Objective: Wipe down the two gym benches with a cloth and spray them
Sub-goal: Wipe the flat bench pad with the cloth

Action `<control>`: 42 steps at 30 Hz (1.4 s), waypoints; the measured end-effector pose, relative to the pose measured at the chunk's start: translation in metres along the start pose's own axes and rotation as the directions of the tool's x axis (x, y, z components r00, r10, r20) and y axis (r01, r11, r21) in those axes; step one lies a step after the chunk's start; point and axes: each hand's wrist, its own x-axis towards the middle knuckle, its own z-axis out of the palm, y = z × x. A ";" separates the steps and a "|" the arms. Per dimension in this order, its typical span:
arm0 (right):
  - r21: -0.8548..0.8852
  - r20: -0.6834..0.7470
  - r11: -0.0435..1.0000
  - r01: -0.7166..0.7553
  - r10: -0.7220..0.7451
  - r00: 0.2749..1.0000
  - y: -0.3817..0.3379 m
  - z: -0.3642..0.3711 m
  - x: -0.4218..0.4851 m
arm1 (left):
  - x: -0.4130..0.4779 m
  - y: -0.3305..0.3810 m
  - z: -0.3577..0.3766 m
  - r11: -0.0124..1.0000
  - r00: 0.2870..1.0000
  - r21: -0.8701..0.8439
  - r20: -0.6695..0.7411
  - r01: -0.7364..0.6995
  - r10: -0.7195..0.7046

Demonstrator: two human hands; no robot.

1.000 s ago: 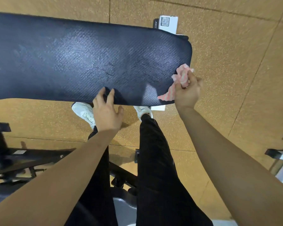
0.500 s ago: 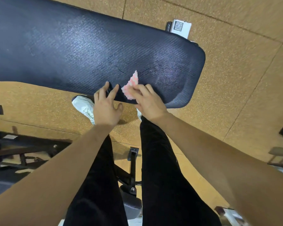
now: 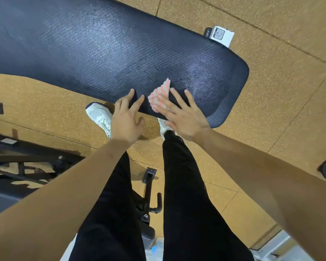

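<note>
We see the right hand (image 3: pixel 183 117) now flat with fingers spread, pressing the cloth (image 3: pixel 159 96) onto the bench (image 3: pixel 105 53) near its front edge; a second ago it was bunched round the cloth at the bench's far end, so the wipe has swept inward. Left hand (image 3: pixel 125 119) open, fingertips braced on the edge; both arms extended downward; no spray bottle clearly visible.

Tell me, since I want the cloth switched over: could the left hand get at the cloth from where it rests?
Probably yes. The left hand rests open on the bench pad's near edge, close beside the cloth. Only bare pad lies between them, though the right hand presses flat over most of the cloth.
</note>
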 end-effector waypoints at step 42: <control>0.864 0.417 0.257 -0.433 0.119 0.901 -0.099 -0.191 -0.076 | -0.166 0.054 -0.103 0.516 0.956 -0.814 0.160 0.268 -0.244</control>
